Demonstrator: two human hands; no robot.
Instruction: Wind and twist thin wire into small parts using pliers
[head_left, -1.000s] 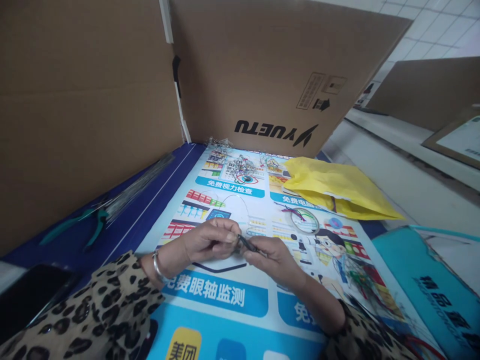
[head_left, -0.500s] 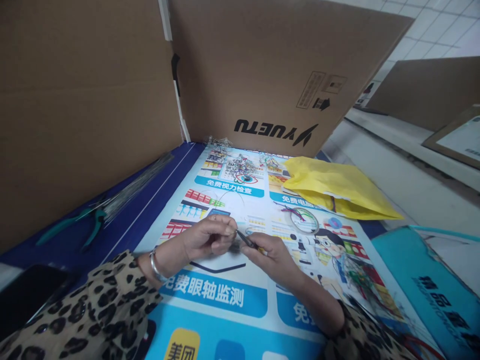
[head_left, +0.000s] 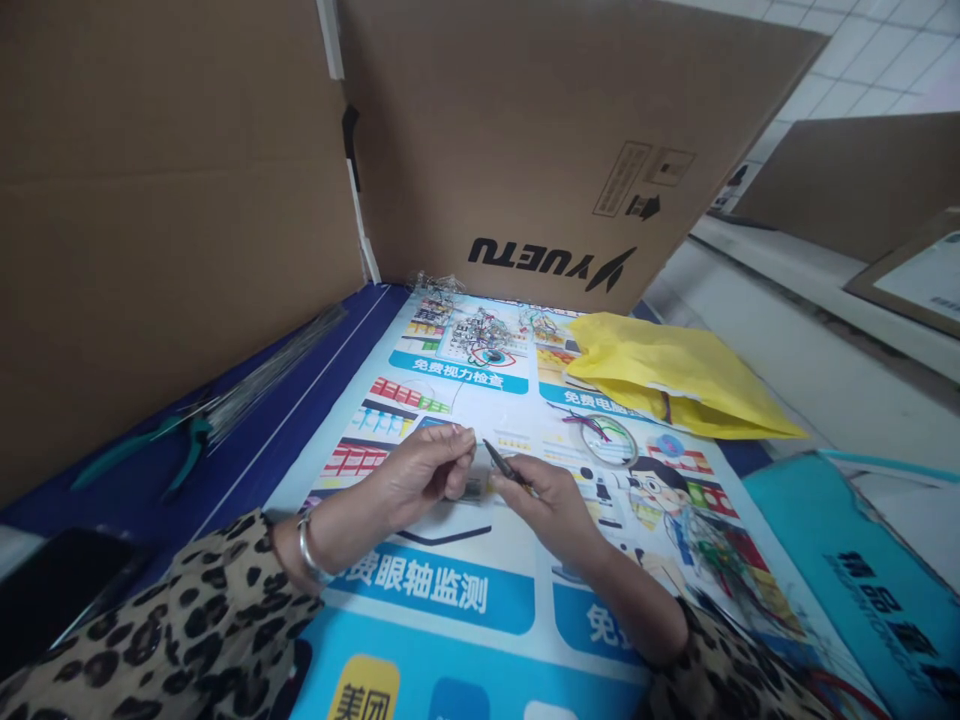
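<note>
cardboard panels (head_left: pixel 525 130) stand upright behind a table (head_left: pixel 247 445) covered in dark blue, with a printed poster (head_left: pixel 420 655) spread over its middle. at the far left a black, phone-like slab (head_left: pixel 67 590) lies near the leopard-print sleeve (head_left: pixel 180 620). beyond it are teal-handled pliers (head_left: pixel 196 445), their head against a bundle of thin straight wires (head_left: pixel 274 365) along the foot of the panel.

next comes the left hand (head_left: pixel 431 465), a silver bangle (head_left: pixel 306 545) at its wrist, thumb and fingers pinched together above the poster; whatever sits in that pinch is too fine to make out. farther back, a tangle of wire pieces (head_left: pixel 480 335) lies on the poster.

between the two hands is what has changed: half a second ago the point of the dark slim tool (head_left: pixel 501 462) met the left fingertips, and now a small gap shows. so the tool is off the pinched spot, and contact there looks broken for the moment. the right hand (head_left: pixel 547 500) grips that tool, point toward the left hand.

farther right, a clear ring (head_left: pixel 635 445) with purple strands (head_left: pixel 592 427) lies before a yellow bag (head_left: pixel 667 365), and a teal box (head_left: pixel 847 600) fills the right edge.
</note>
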